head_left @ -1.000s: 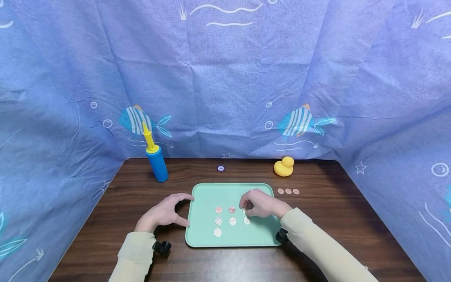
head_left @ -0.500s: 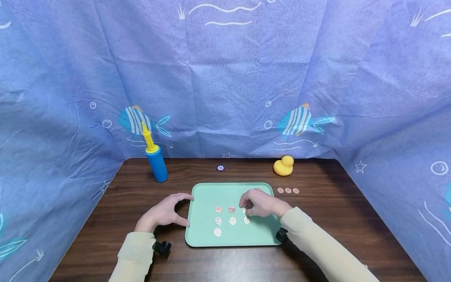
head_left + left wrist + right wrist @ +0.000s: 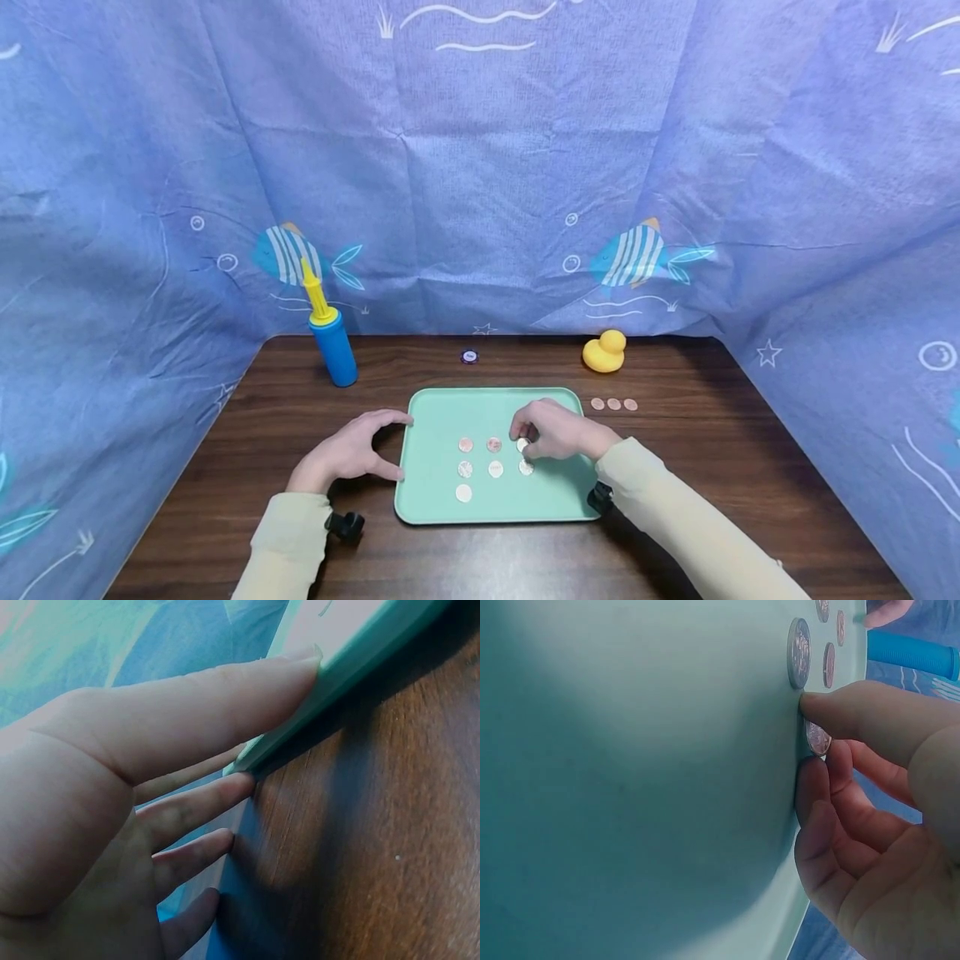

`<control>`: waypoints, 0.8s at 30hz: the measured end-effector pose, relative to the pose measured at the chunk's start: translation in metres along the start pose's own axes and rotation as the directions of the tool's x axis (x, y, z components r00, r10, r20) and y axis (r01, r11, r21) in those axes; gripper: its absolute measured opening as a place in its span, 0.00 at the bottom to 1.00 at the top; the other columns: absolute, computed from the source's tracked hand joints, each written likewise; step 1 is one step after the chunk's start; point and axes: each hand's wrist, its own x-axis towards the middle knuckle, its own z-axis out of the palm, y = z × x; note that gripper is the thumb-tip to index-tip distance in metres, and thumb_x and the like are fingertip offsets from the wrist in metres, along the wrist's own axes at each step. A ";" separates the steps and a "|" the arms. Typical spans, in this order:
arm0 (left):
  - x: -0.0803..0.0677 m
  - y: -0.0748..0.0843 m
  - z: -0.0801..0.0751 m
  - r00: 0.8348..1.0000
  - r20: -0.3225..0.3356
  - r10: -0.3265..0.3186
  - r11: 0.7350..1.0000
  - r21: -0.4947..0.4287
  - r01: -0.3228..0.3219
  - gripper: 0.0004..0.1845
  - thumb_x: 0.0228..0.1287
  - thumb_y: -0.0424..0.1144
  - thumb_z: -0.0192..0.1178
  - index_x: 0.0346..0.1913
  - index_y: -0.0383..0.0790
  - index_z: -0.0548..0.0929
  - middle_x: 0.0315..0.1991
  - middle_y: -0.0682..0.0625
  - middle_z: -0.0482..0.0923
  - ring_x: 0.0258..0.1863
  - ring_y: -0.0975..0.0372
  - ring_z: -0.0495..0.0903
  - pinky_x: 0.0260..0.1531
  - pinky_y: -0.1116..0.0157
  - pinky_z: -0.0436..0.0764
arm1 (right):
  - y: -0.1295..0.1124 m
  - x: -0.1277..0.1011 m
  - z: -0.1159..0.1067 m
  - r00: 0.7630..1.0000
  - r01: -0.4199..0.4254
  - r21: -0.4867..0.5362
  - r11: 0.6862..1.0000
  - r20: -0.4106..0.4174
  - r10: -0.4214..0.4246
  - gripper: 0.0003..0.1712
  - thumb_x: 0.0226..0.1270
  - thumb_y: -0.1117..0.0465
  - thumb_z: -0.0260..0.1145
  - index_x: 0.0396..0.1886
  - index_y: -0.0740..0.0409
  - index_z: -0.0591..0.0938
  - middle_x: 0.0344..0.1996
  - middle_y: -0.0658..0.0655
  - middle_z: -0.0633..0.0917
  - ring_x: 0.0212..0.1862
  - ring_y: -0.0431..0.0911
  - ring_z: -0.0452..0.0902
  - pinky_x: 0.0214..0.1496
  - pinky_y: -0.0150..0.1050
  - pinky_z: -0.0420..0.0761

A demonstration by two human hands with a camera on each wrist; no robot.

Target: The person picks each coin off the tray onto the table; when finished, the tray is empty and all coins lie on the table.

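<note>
A mint-green tray (image 3: 442, 408) lies on the table with several coins laid on it in rows. My right hand (image 3: 557, 429) is over the tray's right half. In the right wrist view its thumb and a fingertip hold a silver coin (image 3: 818, 738) by the edges, low against the tray; the other fingers are curled. Just in front of that coin, in the head view, lies another silver coin (image 3: 527, 467). At the tray's left side my left hand (image 3: 351, 450) has thumb and fingers spread wide. Its thumb (image 3: 225, 712) touches the rim in the left wrist view.
Three copper-coloured coins (image 3: 614, 404) form a line right of the tray's back corner. Behind stand a yellow rubber duck (image 3: 603, 352) and a blue hand pump (image 3: 335, 348) with a yellow nozzle. A dark poker chip (image 3: 469, 357) lies near the back edge, before a blue curtain (image 3: 480, 208).
The coin at my right fingertips shows more of its face and looks flatter on the tray than before. Both hands keep nearly the same places.
</note>
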 end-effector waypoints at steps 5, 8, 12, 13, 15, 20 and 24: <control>-0.001 0.001 -0.001 1.000 -0.002 0.011 1.000 -0.001 -0.011 0.45 0.52 0.49 0.83 0.73 0.44 0.76 0.74 0.42 0.71 0.75 0.42 0.66 0.71 0.37 0.68 | -0.001 0.000 -0.001 1.000 0.030 -0.003 1.000 -0.008 -0.030 0.11 0.55 0.70 0.78 0.37 0.55 0.90 0.30 0.46 0.87 0.35 0.38 0.80 0.41 0.31 0.80; -0.001 0.000 -0.001 1.000 -0.002 0.009 1.000 -0.009 -0.009 0.45 0.52 0.49 0.84 0.73 0.44 0.77 0.74 0.42 0.71 0.75 0.42 0.65 0.72 0.37 0.67 | 0.000 -0.002 -0.001 0.999 0.042 -0.020 0.999 -0.018 -0.043 0.10 0.55 0.69 0.79 0.37 0.55 0.90 0.30 0.46 0.87 0.35 0.37 0.79 0.41 0.31 0.80; -0.001 0.000 -0.001 1.000 -0.007 0.011 1.000 -0.014 -0.011 0.44 0.51 0.48 0.84 0.72 0.44 0.77 0.74 0.42 0.71 0.75 0.42 0.65 0.71 0.36 0.67 | 0.000 -0.005 0.001 0.998 0.050 -0.044 0.998 -0.033 -0.052 0.10 0.57 0.68 0.78 0.38 0.54 0.90 0.32 0.47 0.86 0.36 0.38 0.78 0.42 0.32 0.79; -0.001 0.000 -0.001 1.000 -0.008 0.009 1.000 -0.015 -0.009 0.44 0.50 0.48 0.84 0.72 0.44 0.77 0.74 0.42 0.71 0.75 0.42 0.65 0.71 0.36 0.67 | 0.000 -0.005 0.001 0.998 0.050 -0.046 0.998 -0.036 -0.051 0.10 0.58 0.68 0.78 0.38 0.54 0.90 0.32 0.47 0.86 0.36 0.38 0.79 0.42 0.32 0.79; -0.001 0.000 0.000 1.000 -0.009 0.007 1.000 -0.012 -0.008 0.44 0.50 0.48 0.84 0.72 0.44 0.77 0.74 0.42 0.71 0.75 0.42 0.65 0.71 0.36 0.67 | 0.000 -0.007 0.002 0.998 0.050 -0.043 0.998 -0.040 -0.052 0.09 0.59 0.68 0.77 0.38 0.54 0.89 0.33 0.47 0.86 0.36 0.38 0.79 0.42 0.32 0.79; -0.001 -0.001 0.000 1.000 -0.004 0.000 1.000 -0.007 0.000 0.45 0.51 0.49 0.84 0.72 0.44 0.77 0.74 0.42 0.71 0.75 0.42 0.65 0.71 0.36 0.68 | 0.000 -0.009 0.002 0.996 0.072 -0.024 0.997 -0.052 -0.073 0.08 0.62 0.70 0.75 0.37 0.54 0.88 0.32 0.47 0.88 0.35 0.36 0.80 0.43 0.33 0.81; 0.000 -0.001 0.000 1.000 -0.005 0.005 1.000 -0.004 -0.005 0.44 0.51 0.49 0.84 0.72 0.44 0.77 0.74 0.42 0.71 0.75 0.42 0.65 0.71 0.36 0.68 | 0.000 -0.012 0.001 0.994 0.087 0.002 0.996 -0.071 -0.086 0.08 0.64 0.72 0.74 0.35 0.54 0.88 0.32 0.47 0.89 0.35 0.36 0.80 0.43 0.33 0.83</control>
